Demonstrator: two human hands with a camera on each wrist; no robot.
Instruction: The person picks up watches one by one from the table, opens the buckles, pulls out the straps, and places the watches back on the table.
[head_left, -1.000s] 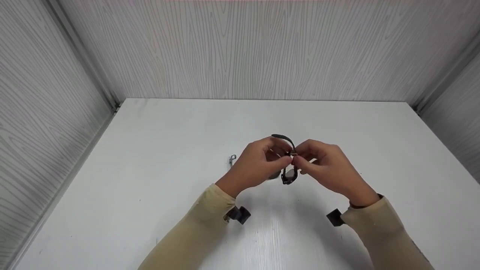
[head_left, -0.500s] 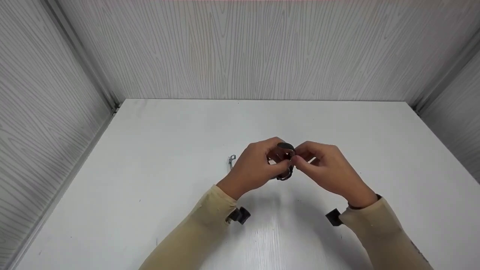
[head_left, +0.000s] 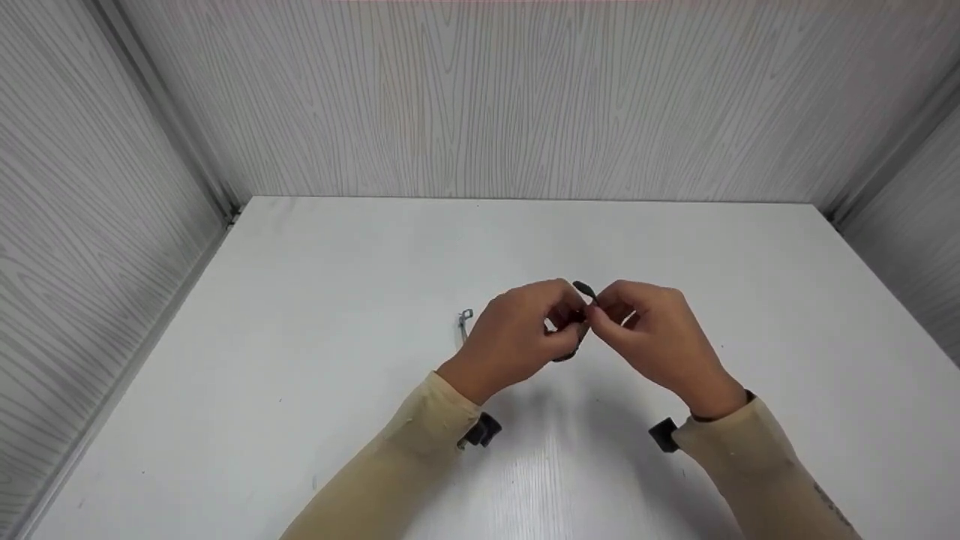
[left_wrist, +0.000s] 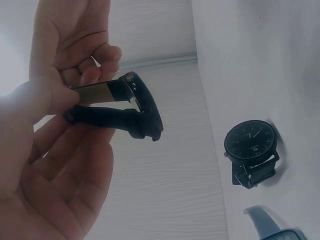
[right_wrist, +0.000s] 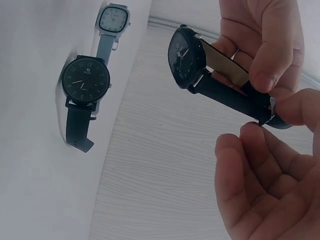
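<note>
A black-strapped wristwatch (right_wrist: 186, 57) is held up between both hands above the white table. Its round dark dial faces left in the right wrist view, and its strap is bent into a narrow loop. My left hand (head_left: 517, 326) pinches the strap between thumb and fingers. At the metal buckle (right_wrist: 272, 107), my right hand (head_left: 652, 330) pinches the strap end. The black strap tip (head_left: 585, 289) sticks up between the hands in the head view, where the fingers hide most of the watch. The left wrist view shows the case (left_wrist: 145, 107) side-on.
A second black watch (right_wrist: 86, 80) with a round dial lies on the table (head_left: 337, 285), beside a pale blue watch (right_wrist: 113, 20) with a squarish dial. The left hand mostly hides them in the head view. Wood-grain panels (head_left: 480, 97) stand around the table.
The watch has turned and drawn in behind the left hand's fingers, so its case hardly shows in the head view. The strap tip has swung toward the right hand; both hands keep their place.
</note>
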